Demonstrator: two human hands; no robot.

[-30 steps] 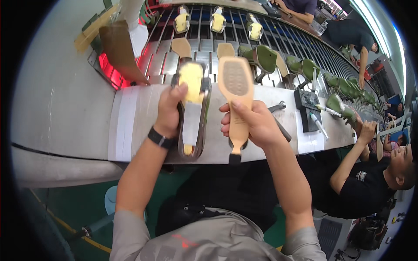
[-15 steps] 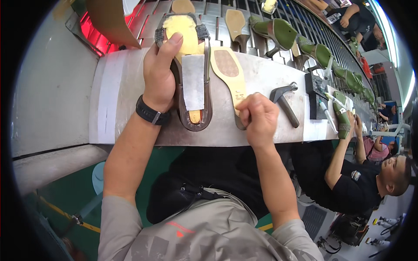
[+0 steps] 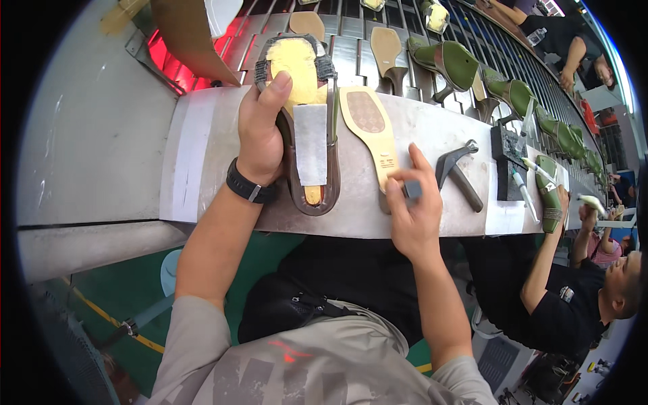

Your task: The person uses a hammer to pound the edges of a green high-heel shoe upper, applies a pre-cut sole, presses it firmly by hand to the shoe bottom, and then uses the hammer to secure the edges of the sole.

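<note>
My left hand [image 3: 262, 131] is closed round the side of an unfinished shoe [image 3: 332, 172], its thumb lying on the yellow face. The shoe has a brown leather edge, dark grey gathered patches at its upper end and a white strip [image 3: 311, 145] along its middle. Between the fingers of my right hand [image 3: 418, 219] is a small dark grey block [image 3: 412, 189]; the index finger points up. That hand hovers over the lower end of a tan insole [image 3: 368, 115], which lies on the bench beside the shoe. A hammer [image 3: 462, 179] rests just right of my right hand.
The metal bench [image 3: 270, 219] holds a black box [image 3: 505, 162] and marker pens [image 3: 523, 192]. Behind runs a slatted conveyor carrying green heeled shoes [image 3: 449, 64] and a heel-fitted insole [image 3: 385, 50]. At right a co-worker [image 3: 557, 290] handles another green shoe [image 3: 550, 202].
My right hand has gone from a closed fist to raised, spread fingers, and the grey block now shows in it. The view has shifted slightly. My left hand still grips the shoe.
</note>
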